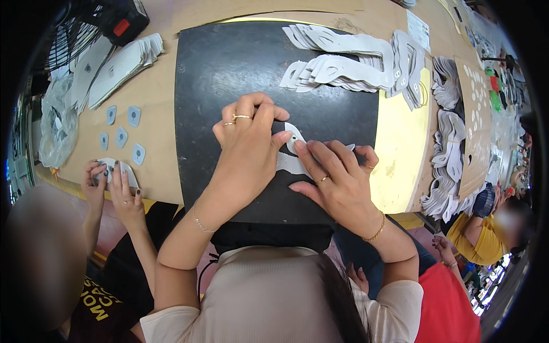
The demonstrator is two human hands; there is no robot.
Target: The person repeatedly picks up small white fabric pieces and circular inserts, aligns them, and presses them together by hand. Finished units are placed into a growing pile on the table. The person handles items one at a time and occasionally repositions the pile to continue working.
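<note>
Between my two hands, a light grey curved cut piece (pixel 294 165) lies on a black mat (pixel 229 63), partly hidden under my fingers. Near its upper tip is a small pale round spot with a dark centre. My left hand (pixel 246 151) is closed on that tip, its thumb pressing beside the spot and its fingers curled over the far edge. My right hand (pixel 337 174) has its index fingertip at the spot and its other fingers bent over the piece. The right thumb is apart from the index finger, lower down.
Stacks of similar grey pieces (pixel 343 71) lie at the mat's far right; more bundles (pixel 449 143) stand beyond the yellow sheet (pixel 400 166). At left are small grey patches (pixel 121 137), a paper stack (pixel 126 66) and a fan (pixel 74 34). A co-worker's hands (pixel 123 191) hold another piece.
</note>
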